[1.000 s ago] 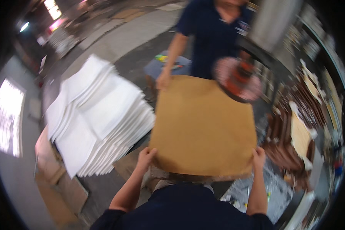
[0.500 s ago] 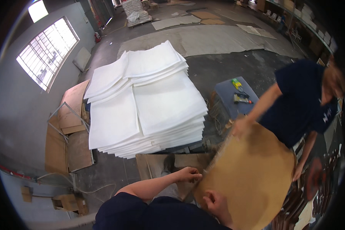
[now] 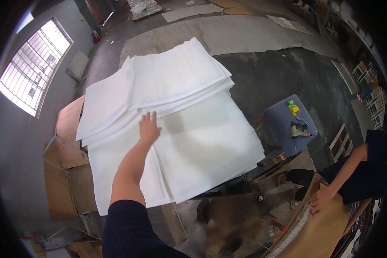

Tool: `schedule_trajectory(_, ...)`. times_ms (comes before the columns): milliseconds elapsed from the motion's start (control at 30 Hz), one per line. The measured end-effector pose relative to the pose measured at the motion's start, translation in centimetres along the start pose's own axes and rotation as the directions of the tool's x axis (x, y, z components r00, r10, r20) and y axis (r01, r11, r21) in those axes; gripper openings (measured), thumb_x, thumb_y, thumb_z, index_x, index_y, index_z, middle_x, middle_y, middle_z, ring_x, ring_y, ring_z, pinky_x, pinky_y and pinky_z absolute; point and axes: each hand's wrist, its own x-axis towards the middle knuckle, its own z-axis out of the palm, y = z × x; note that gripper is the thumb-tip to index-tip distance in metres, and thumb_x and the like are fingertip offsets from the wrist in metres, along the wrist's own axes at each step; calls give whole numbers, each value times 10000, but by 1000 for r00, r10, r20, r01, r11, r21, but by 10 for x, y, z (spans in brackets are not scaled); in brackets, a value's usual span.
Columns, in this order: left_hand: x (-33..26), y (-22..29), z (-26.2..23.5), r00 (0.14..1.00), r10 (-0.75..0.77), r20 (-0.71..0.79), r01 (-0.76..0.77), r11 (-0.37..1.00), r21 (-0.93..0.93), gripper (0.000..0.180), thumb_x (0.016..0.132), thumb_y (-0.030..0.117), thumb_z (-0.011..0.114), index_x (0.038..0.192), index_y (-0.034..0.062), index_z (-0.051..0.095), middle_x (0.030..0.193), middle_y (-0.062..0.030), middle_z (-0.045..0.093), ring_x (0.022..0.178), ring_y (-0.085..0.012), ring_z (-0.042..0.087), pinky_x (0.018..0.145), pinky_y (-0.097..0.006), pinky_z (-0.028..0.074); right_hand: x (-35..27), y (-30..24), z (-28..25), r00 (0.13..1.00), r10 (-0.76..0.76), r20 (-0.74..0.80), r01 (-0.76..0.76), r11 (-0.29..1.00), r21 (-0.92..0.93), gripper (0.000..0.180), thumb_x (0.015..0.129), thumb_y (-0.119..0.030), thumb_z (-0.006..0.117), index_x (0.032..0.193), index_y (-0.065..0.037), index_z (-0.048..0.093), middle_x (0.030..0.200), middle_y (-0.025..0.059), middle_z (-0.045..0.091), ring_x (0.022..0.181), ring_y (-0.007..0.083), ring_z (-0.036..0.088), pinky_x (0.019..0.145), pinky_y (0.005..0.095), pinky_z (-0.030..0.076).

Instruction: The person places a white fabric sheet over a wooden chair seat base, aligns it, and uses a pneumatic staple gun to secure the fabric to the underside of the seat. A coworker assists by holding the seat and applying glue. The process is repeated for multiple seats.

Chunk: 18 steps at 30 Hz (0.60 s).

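Note:
My left hand (image 3: 149, 129) reaches out over a large stack of white padded sheets (image 3: 210, 133), fingers spread and palm down. It is by the seam where the upper sheets overlap the lower ones; whether it touches them I cannot tell. My right hand does not show. At the lower right a co-worker's hand (image 3: 322, 200) lies on a tan board (image 3: 318, 232) that has a white edge along one side.
Right of the stack, a blue-grey padded surface (image 3: 284, 122) carries a nail gun (image 3: 299, 132) and a yellow-green package (image 3: 293, 108). Leaning panels (image 3: 71, 142) and a metal frame stand by the left wall. A wooden pallet (image 3: 342, 144) lies at the right.
My left hand has gone from beside the tan board to over the white stack. My right hand has left the view. The board and the co-worker now appear farther down and right.

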Motion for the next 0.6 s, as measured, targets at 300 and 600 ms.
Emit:
schedule_trajectory(300, 134, -36, 34, 986, 86, -143, -45, 962, 268, 850, 957, -7, 674, 1730, 224, 407, 1801, -105, 370, 1676, -433, 284, 1362, -588, 260, 20, -44, -1, 999, 35, -14, -37, 995, -96, 203, 1005, -147, 719, 1194, -83, 682, 1080, 218, 706, 1003, 455, 690, 870, 544, 581)
schedule_trajectory(600, 190, -65, -11, 970, 237, -45, -230, 965, 128, 361, 993, 111, 650, 1339, 94, 751, 1189, -191, 806, 1105, -419, 758, 1001, -536, 599, 28, -67, -18, 981, 194, 9, -191, 970, -151, 234, 1010, -202, 727, 1179, -45, 686, 1053, 249, 696, 1000, 461, 677, 894, 542, 561)
